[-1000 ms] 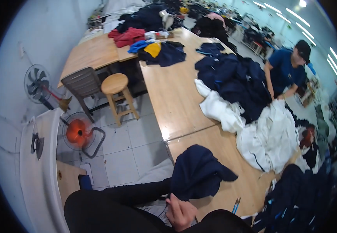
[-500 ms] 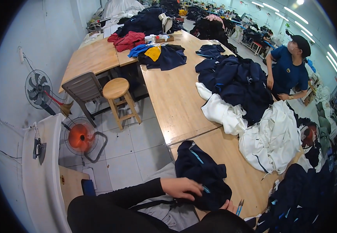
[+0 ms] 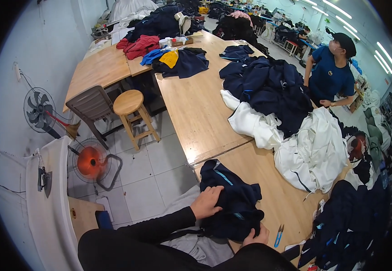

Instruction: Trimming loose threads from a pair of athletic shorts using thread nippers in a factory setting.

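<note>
A navy garment (image 3: 232, 194) with light-blue stripes lies bunched at the near edge of the wooden table. My left hand (image 3: 206, 203) grips its left side, fingers curled over the cloth and thumb toward the near side. At the lower right corner, my right hand (image 3: 258, 236) pinches the fabric between thumb and fingers. Just right of that hand, blue-handled thread snips (image 3: 279, 235) lie on the wood, touched by neither hand.
White garments (image 3: 311, 153) and a navy pile (image 3: 268, 90) cover the table's right side. More navy pieces (image 3: 345, 226) lie at lower right. A person (image 3: 331, 72) stands across the table. Left are a stool (image 3: 128, 102), a chair (image 3: 92, 106), an orange fan (image 3: 90, 161) and an iron (image 3: 46, 180).
My left hand has moved up and left from the lower stripe to the garment's left side. My right hand shows more fully at the lower corner. The view has shifted slightly.
</note>
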`<state>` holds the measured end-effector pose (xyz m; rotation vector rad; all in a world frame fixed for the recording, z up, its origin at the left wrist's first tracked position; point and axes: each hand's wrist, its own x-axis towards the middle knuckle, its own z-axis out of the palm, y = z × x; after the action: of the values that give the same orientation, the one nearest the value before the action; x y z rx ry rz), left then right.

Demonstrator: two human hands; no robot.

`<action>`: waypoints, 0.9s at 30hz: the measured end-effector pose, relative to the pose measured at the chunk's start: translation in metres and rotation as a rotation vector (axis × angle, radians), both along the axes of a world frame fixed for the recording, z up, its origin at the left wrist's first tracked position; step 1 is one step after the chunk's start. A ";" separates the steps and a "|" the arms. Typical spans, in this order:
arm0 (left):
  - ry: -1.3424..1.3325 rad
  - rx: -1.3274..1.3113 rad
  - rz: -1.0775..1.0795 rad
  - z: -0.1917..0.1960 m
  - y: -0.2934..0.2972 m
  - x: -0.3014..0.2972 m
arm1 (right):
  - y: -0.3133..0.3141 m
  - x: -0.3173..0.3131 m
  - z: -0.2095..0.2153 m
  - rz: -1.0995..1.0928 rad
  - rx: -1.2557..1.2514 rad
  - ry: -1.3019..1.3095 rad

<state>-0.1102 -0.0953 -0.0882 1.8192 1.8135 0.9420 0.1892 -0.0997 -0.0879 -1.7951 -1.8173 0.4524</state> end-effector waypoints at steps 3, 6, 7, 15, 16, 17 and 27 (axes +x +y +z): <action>-0.197 -0.116 -0.040 -0.006 0.001 -0.002 | -0.006 0.007 -0.002 -0.006 0.002 0.005; -0.388 -0.097 -0.047 -0.015 0.002 -0.005 | -0.010 0.009 -0.005 -0.049 0.007 -0.007; -0.396 -0.086 -0.015 -0.013 0.002 -0.006 | -0.011 0.008 -0.006 -0.075 -0.022 -0.026; -0.473 0.143 0.129 0.010 0.011 -0.006 | -0.006 0.030 -0.026 -0.212 -0.079 0.308; -0.554 0.240 0.202 0.026 0.014 -0.006 | -0.003 0.031 -0.024 -0.248 0.109 0.293; -0.650 0.266 0.277 0.031 0.022 -0.006 | -0.001 0.035 -0.020 -0.291 0.304 0.271; -0.431 0.138 0.193 0.038 0.009 -0.009 | -0.019 0.000 0.022 0.059 0.136 0.107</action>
<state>-0.1190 -0.0861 -0.0500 1.3872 1.6979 1.4362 0.1891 -0.1191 -0.0656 -1.6001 -1.7871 0.4283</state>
